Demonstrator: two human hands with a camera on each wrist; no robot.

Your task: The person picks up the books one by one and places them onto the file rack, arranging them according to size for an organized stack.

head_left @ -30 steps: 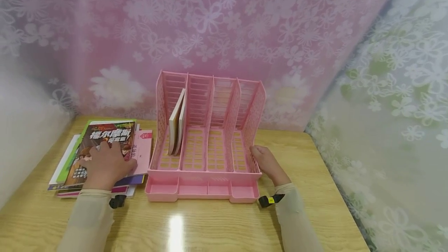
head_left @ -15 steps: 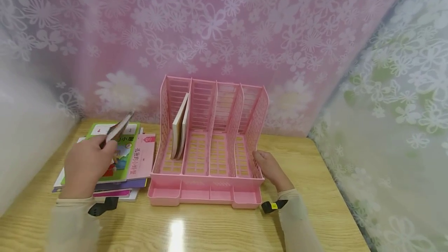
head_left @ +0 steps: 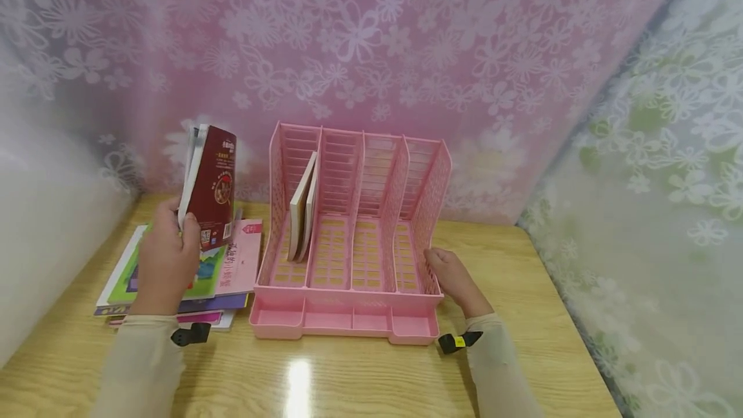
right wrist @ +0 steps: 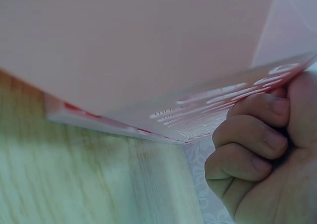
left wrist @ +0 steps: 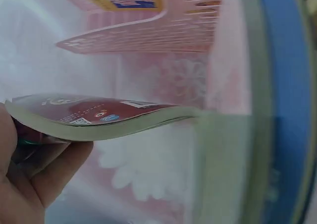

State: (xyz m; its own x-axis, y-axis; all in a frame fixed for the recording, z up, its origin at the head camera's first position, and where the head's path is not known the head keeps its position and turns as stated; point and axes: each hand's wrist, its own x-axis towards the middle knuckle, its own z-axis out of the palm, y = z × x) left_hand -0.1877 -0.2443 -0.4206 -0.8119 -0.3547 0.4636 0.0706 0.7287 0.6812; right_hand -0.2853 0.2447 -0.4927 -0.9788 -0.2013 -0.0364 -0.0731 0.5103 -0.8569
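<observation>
My left hand (head_left: 168,260) grips a dark red book (head_left: 216,179) by its side edge, raised upright over a pile of books. In the left wrist view the fingers curl under the book's (left wrist: 99,120) bowed pages. Topmost in the pile lie a green book (head_left: 122,286) and a pink book (head_left: 244,260). A pink desk file rack (head_left: 348,295) with tall dividers stands to the right, two thin books (head_left: 302,211) leaning in its leftmost slot. My right hand (head_left: 458,281) holds the rack's right side wall; in the right wrist view its fingers (right wrist: 247,135) are curled at the slotted edge.
Shallow trays (head_left: 371,319) run along the rack's front. The wooden table (head_left: 360,379) ends at a right edge, beside a floral curtain (head_left: 656,211). Behind the rack hangs a pink floral curtain (head_left: 360,37), and a pale wall (head_left: 52,224) rises at the left.
My left hand has lifted the dark red book off the pile and turned it upright, its back cover now showing. The green book beneath is uncovered. The right hand keeps its hold on the rack.
</observation>
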